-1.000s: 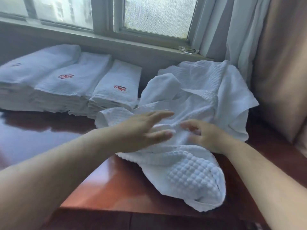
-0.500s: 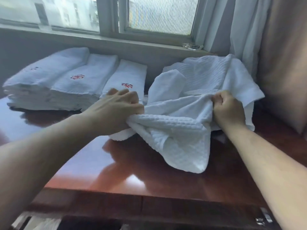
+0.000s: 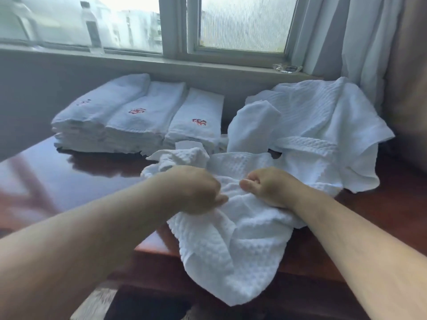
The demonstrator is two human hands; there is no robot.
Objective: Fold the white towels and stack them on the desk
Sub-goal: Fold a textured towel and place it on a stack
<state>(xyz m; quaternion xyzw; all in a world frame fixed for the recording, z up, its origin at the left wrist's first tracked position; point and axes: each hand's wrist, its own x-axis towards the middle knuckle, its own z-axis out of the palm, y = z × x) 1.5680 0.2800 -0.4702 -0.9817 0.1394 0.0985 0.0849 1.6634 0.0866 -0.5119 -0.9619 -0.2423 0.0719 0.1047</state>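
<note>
Towel (image 3: 231,232) bunched at near edge of table (image 3: 69,172), lower portion spilling over that edge and hanging toward floor. Gripped by both hands close together at middle of the wad: left hand (image 3: 196,188) fisted round a fold, knuckles up, thumb tip showing at right; right hand (image 3: 268,188) likewise curled, thumb pressed along cloth toward left hand. Both forearms reaching in from near side, wrists low over cloth.

Risks, as judged from this layout: hanging portion likely to drag the rest off table if either grip loosens, weight already lying past the edge. Hands bunched mid-cloth rather than at corners, so edges hard to find; probable result a crooked, lumpy fold. Loose pile of unfolded towels (image 3: 323,125) lying just beyond at far right, touching or overlapping the held one; lifting may snag a second towel and pull it along. Folded stacks (image 3: 129,121) with red embroidery sitting at far left, near enough for a wide shake-out to brush and topple the nearest stack.

Small clear object on windowsill (image 3: 286,68) beyond pile, too blurred to identify.
</note>
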